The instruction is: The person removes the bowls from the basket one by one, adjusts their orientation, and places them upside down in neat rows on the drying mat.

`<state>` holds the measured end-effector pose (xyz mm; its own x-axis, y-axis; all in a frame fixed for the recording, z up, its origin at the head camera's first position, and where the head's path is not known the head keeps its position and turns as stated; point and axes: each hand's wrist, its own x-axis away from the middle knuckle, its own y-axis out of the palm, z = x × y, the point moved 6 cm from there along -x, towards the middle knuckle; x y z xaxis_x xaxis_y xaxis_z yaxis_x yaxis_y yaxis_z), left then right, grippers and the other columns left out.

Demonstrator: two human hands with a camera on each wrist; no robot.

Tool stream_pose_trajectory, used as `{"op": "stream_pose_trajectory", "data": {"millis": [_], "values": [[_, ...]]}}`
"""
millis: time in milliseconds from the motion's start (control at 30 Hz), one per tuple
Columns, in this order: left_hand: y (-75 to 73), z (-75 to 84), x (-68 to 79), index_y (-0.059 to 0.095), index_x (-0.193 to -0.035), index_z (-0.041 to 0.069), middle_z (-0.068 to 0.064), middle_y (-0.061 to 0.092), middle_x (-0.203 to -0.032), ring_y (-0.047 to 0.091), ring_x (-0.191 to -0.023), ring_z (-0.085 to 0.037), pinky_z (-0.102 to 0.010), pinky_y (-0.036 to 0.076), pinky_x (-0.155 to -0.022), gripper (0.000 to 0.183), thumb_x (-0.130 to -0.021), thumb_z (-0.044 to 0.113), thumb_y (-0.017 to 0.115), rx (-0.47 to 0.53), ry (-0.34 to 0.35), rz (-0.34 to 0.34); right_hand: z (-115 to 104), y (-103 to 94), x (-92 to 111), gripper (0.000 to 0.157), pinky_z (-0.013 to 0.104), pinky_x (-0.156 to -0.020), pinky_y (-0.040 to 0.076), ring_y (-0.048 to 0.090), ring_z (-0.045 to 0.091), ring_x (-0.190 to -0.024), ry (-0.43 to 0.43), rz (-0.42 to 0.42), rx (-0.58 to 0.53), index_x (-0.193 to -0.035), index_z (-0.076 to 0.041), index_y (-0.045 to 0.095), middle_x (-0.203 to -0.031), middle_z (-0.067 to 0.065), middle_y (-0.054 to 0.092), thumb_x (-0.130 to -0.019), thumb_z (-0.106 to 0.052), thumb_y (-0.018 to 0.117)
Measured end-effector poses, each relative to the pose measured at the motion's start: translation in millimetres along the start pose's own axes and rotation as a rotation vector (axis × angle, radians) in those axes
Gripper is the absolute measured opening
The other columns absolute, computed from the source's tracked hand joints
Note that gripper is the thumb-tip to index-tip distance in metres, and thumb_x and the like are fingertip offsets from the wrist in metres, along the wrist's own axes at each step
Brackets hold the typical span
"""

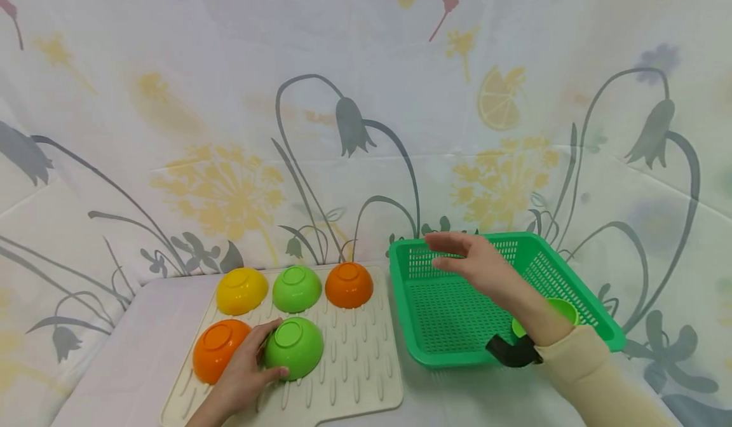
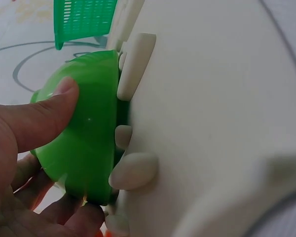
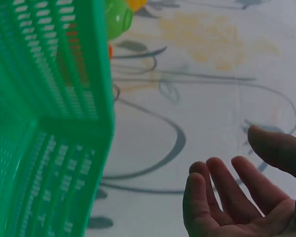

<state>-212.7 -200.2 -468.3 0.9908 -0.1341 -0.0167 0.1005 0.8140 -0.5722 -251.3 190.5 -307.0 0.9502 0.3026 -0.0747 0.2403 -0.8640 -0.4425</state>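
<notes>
My left hand [image 1: 244, 371] grips a green bowl [image 1: 298, 352], which stands upside down in the front row on a cream drying mat [image 1: 366, 395]. In the left wrist view the thumb [image 2: 59, 106] lies over the bowl's side and the fingers curl round the opposite side, with its rim against the mat's ridges. My right hand [image 1: 483, 269] is held over the green plastic basket [image 1: 408, 335], its fingers apart and nothing in them. Inside the basket, partly hidden by the right forearm, is another green bowl [image 1: 565, 310].
An orange bowl [image 1: 217, 349] stands inverted left of the held one. Behind them, a yellow bowl [image 1: 243, 291], a green bowl [image 1: 297, 289] and an orange bowl [image 1: 349, 285] form a back row. A flower-patterned cloth [image 1: 366, 46] hangs behind the table.
</notes>
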Motion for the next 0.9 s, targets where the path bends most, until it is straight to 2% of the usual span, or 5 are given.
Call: {"op": "stream_pose_trajectory", "data": {"millis": [233, 467, 733, 900], "values": [[-0.1, -2.1, 1.7, 0.044, -0.147, 0.011, -0.012, 0.044, -0.148, 0.043, -0.135, -0.037, -0.052, 0.037, -0.109, 0.088, -0.071, 0.010, 0.088, 0.004, -0.003, 0.005, 33, -61.7, 3, 0.056, 0.058, -0.105, 0.041, 0.047, 0.040, -0.132, 0.051, -0.040, 0.172, -0.145, -0.002, 0.048, -0.143, 0.021, 0.052, -0.098, -0.026, 0.065], [-0.7, -1.2, 0.7, 0.045, -0.147, 0.012, -0.011, 0.045, -0.148, 0.042, -0.136, -0.036, -0.052, 0.037, -0.110, 0.087, -0.071, 0.010, 0.088, 0.001, 0.017, 0.013, 73, -105.9, 11, 0.058, 0.058, -0.100, 0.045, 0.052, 0.043, -0.124, 0.135, -0.119, 0.316, -0.142, 0.006, 0.047, -0.141, 0.027, 0.051, -0.098, -0.029, 0.064], [0.0, -2.1, 0.6, 0.044, -0.147, 0.012, -0.012, 0.044, -0.148, 0.041, -0.136, -0.037, -0.052, 0.036, -0.110, 0.088, -0.071, 0.009, 0.088, 0.012, 0.004, 0.011, 111, -126.9, 25, 0.056, 0.056, -0.094, 0.050, 0.051, 0.051, -0.122, 0.239, -0.320, 0.433, -0.138, 0.012, 0.049, -0.139, 0.033, 0.048, -0.092, -0.014, 0.069], [0.2, -2.1, 1.3, 0.045, -0.147, 0.012, -0.011, 0.044, -0.148, 0.042, -0.137, -0.036, -0.051, 0.035, -0.110, 0.088, -0.070, 0.006, 0.088, 0.024, 0.007, 0.015, 127, -131.8, 33, 0.059, 0.058, -0.086, 0.053, 0.052, 0.055, -0.118, 0.325, -0.370, 0.418, -0.140, 0.012, 0.046, -0.140, 0.037, 0.044, -0.088, -0.005, 0.069]]}}
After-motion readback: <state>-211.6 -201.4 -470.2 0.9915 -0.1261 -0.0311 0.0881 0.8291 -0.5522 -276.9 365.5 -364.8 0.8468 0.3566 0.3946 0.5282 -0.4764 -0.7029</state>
